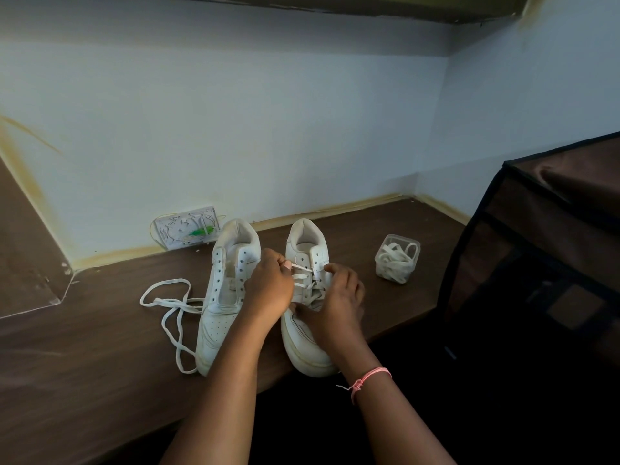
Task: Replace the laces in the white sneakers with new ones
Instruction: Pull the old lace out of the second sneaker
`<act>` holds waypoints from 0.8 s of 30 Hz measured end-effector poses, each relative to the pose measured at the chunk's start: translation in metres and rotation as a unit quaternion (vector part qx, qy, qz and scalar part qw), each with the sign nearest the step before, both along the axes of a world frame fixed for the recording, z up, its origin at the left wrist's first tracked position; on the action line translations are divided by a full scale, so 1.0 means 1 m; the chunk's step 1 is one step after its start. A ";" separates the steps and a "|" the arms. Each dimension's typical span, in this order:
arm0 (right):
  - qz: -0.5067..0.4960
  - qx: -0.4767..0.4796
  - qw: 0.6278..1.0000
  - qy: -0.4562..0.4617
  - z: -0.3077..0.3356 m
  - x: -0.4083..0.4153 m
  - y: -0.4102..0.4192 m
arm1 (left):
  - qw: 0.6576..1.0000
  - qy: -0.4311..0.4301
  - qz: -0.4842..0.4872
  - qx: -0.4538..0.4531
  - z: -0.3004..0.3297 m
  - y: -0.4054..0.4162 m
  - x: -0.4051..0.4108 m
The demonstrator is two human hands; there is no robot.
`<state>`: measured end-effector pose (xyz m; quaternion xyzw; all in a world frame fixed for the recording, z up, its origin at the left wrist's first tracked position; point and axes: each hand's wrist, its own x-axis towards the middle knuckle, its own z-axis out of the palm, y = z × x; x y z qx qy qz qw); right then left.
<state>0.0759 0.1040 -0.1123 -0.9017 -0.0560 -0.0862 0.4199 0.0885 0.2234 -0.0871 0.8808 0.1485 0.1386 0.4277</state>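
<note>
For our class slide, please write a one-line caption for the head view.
Both hands, left and right, work the lace on the right sneaker.

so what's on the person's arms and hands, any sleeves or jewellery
Both forearms are bare, with no sleeves in view. The right wrist wears a thin pink cord bracelet, knotted, with a loose end trailing off. The left hand has a pale pink painted thumbnail. No rings or watch show on the left hand or the right hand.

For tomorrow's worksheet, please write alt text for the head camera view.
Two hands, left and right, work a lace on the right white sneaker on a brown shelf. The left sneaker is unlaced, a loose lace beside it; a clear tub of laces stands right.
</note>
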 end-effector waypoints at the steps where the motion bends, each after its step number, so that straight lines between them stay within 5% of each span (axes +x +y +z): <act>1: 0.004 -0.005 1.000 -0.007 0.000 0.000 0.000 | 1.000 -0.005 0.004 -0.031 -0.001 0.002 0.000; 5: 0.010 -0.016 1.000 -0.021 0.000 -0.001 -0.001 | 0.968 -0.040 0.013 -0.247 0.005 0.007 -0.001; 9: 0.003 0.023 0.999 -0.042 -0.002 -0.001 0.000 | 0.936 -0.100 0.054 -0.334 0.014 0.009 -0.001; 11: 0.002 0.069 0.996 -0.054 -0.001 -0.002 0.001 | 0.948 -0.154 0.086 -0.266 0.015 0.012 -0.003; 16: -0.002 -0.021 0.992 -0.127 0.001 0.007 -0.008 | 0.960 -0.201 0.138 0.141 0.019 0.016 -0.013; 21: -0.048 -0.152 0.968 -0.192 0.002 0.008 -0.003 | 0.964 -0.019 -0.049 0.259 0.012 -0.010 0.003; 24: -0.083 -0.215 0.948 -0.220 0.000 0.011 -0.001 | 0.961 0.007 -0.051 0.270 -0.002 -0.013 0.010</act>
